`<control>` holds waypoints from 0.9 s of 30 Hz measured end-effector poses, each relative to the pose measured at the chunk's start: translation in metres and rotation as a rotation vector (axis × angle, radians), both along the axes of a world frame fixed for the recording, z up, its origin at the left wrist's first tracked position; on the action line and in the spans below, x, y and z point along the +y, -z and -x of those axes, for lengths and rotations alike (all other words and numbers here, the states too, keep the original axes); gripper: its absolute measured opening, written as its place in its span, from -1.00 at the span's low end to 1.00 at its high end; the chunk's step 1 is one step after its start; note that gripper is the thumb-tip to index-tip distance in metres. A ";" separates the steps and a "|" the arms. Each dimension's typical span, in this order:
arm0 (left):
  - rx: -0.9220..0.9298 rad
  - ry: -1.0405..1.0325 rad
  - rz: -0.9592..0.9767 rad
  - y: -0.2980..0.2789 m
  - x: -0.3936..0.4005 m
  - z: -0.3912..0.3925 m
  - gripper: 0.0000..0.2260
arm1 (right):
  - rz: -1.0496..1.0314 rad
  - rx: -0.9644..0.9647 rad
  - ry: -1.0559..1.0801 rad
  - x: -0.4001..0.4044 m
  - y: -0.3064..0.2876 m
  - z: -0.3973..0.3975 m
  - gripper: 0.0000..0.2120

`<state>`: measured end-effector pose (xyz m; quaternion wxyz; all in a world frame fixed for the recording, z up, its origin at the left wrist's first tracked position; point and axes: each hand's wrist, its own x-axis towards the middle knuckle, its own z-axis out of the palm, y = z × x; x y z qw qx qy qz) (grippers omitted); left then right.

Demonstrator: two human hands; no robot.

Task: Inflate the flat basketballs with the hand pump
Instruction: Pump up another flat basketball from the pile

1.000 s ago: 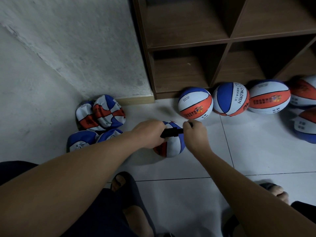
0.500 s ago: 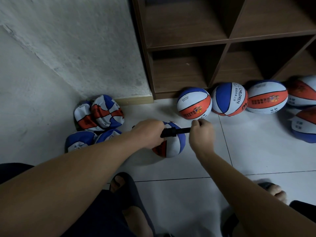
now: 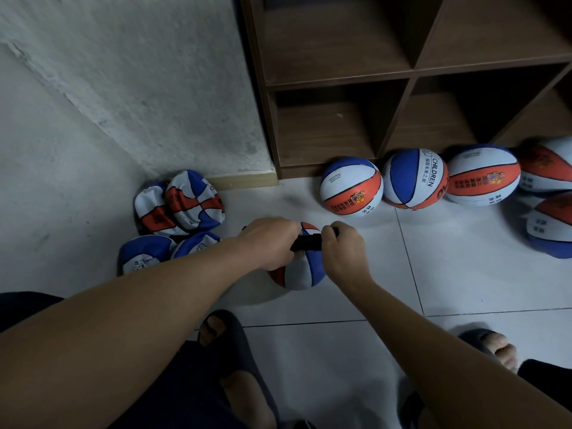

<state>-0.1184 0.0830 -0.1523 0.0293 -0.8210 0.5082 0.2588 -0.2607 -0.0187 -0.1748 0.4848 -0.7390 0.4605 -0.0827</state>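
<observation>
A partly filled red, white and blue basketball point(image 3: 301, 270) sits on the tiled floor in front of me. A black hand pump point(image 3: 306, 243) lies across its top. My left hand point(image 3: 269, 243) grips the pump body over the ball. My right hand point(image 3: 342, 249) grips the pump handle, pushed close against the body. Several flat basketballs point(image 3: 179, 209) are piled in the corner at the left. Several round, inflated basketballs point(image 3: 351, 187) line the foot of the shelf at the right.
A brown wooden shelf unit point(image 3: 411, 72) with open compartments stands against the rough grey wall point(image 3: 123, 88). My feet in dark slippers point(image 3: 229, 339) rest on the white tiles near the bottom, one left and one right.
My right hand pulled the handle out to the right half a second ago, then pushed it back in toward my left hand. The ball and left hand stayed put.
</observation>
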 end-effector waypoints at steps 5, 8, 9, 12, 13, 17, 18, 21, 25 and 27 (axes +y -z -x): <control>0.000 -0.048 0.028 -0.001 0.006 -0.012 -0.79 | 0.026 0.030 0.057 -0.032 -0.004 0.009 -0.69; 0.001 -0.099 0.027 -0.003 0.012 -0.024 -0.72 | 0.011 0.030 0.145 -0.065 -0.009 0.019 -0.66; 0.010 -0.112 0.028 -0.003 0.012 -0.025 -0.71 | -0.002 0.023 0.155 -0.073 -0.010 0.023 -0.65; 0.011 -0.111 0.026 -0.003 0.010 -0.021 -0.70 | 0.007 0.017 0.156 -0.080 -0.011 0.026 -0.63; 0.008 -0.099 0.025 -0.002 0.009 -0.020 -0.71 | 0.016 0.013 0.168 -0.078 -0.010 0.025 -0.64; -0.016 -0.102 0.062 -0.001 0.007 -0.017 -0.71 | 0.048 -0.046 0.210 -0.057 -0.010 0.015 -0.70; -0.024 -0.107 0.074 -0.001 0.006 -0.015 -0.73 | 0.057 -0.062 0.199 -0.050 -0.011 0.012 -0.71; -0.020 -0.099 0.096 0.002 0.000 -0.008 -0.84 | 0.071 -0.079 0.154 -0.030 -0.012 0.002 -0.75; -0.017 -0.070 0.131 0.003 -0.006 -0.003 -0.87 | 0.055 -0.076 0.087 -0.015 -0.012 -0.007 -0.76; -0.015 -0.054 0.141 0.002 -0.008 -0.002 -0.87 | 0.046 -0.070 0.042 -0.012 -0.013 -0.010 -0.75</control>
